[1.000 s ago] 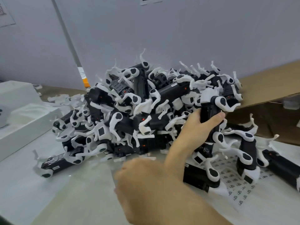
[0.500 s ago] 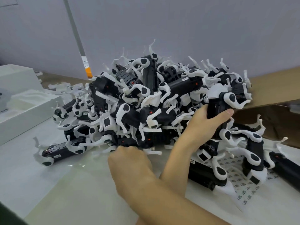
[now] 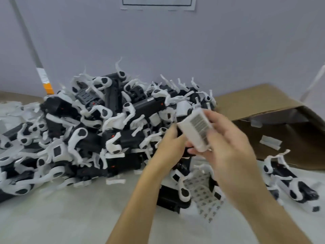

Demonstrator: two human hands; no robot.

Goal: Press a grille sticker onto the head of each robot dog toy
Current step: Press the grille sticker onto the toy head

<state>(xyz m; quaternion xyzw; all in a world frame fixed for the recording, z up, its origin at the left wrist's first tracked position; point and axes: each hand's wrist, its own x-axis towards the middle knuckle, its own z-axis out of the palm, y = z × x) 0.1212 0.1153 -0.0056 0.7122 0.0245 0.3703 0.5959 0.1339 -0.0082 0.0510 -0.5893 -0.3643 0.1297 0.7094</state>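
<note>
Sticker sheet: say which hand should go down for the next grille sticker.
Right. The right hand only steadies the held toy's white head, directly above the sticker sheet. The left hand grips the toy's black body, so it is busy.

I am seeing the right hand smearing with motion blur, so its finger outlines are running together. It is covering the lower end of the robot dog toy, and the left hand is hiding the dark body behind. The sticker sheet is lying partly under the forearm, its prints too blurred to read. The cardboard box is running off the right edge.
</note>
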